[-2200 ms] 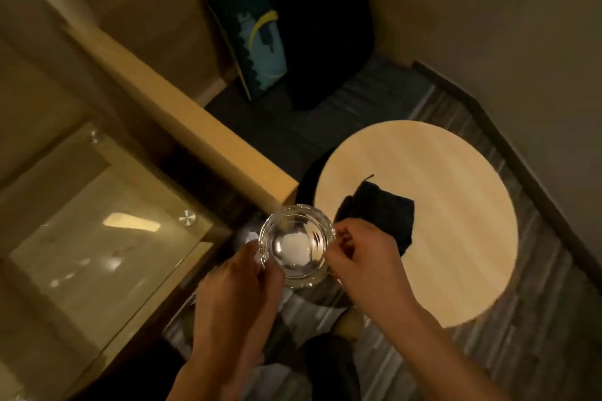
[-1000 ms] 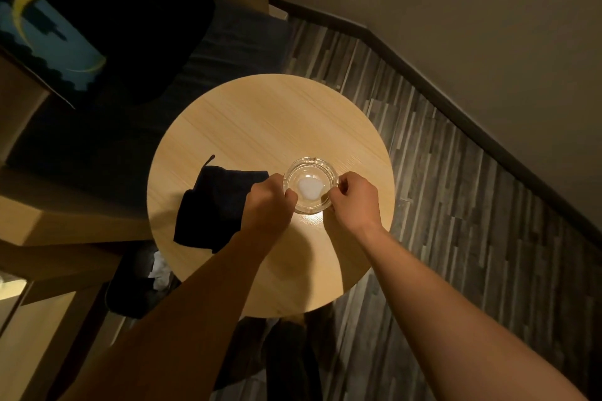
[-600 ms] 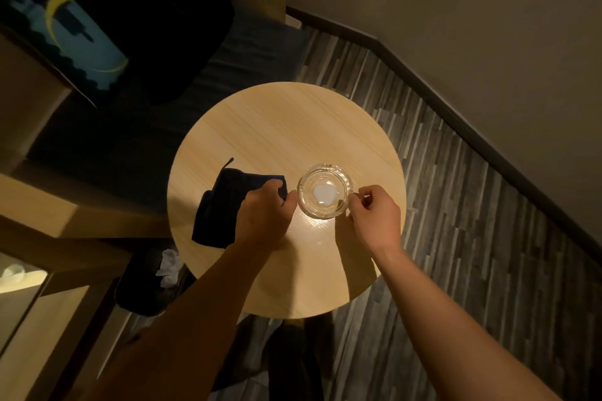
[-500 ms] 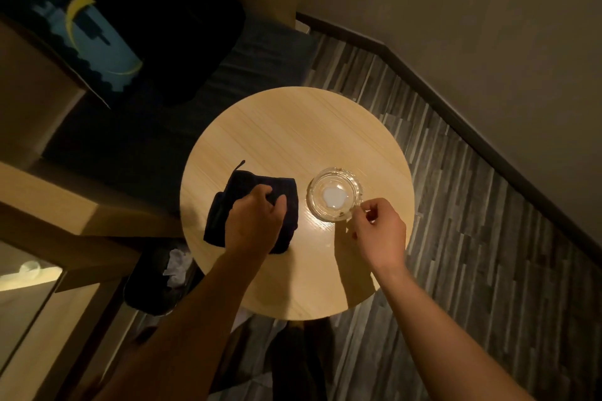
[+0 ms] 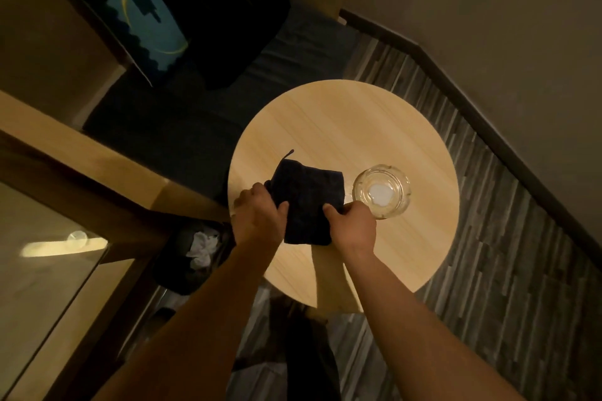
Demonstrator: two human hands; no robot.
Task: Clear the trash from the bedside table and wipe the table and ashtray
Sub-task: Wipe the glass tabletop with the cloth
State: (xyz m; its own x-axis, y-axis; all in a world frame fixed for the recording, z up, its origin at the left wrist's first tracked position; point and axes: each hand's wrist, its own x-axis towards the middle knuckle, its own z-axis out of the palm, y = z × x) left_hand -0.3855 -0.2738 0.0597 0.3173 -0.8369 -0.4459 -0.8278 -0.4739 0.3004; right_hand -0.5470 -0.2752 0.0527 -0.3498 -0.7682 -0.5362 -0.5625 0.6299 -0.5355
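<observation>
**Both hands take up the cloth as ashtray is set down**

Both hands grip the dark cloth point(image 5: 306, 202) at its near corners, the left hand point(image 5: 259, 218) pinching the left edge with thumb on top and the right hand point(image 5: 353, 226) closed on the right edge, above the round wooden table point(image 5: 342, 127). The cloth appears partly raised at the near side, its far part still lying on the wood, though the dim light leaves that uncertain.

The glass ashtray point(image 5: 381, 191) stands upright on the table just right of the cloth, touching neither hand. A second ago both hands held it by the rim; half a second ago the right hand had only just let go while the left reached for the cloth. The ashtray has been released and attention has passed to the cloth.

No trash shows on the tabletop. Crumpled white paper lies in a dark bin point(image 5: 192, 254) on the floor left of the table, which suggests the clearing step is done and the wiping is about to begin. Whether the table or the ashtray comes first cannot be told. A pale patch shows at the ashtray's bottom; whether it is residue or a reflection is unclear.

The ashtray sits close to the right hand, so a broad sweep could knock it.
</observation>
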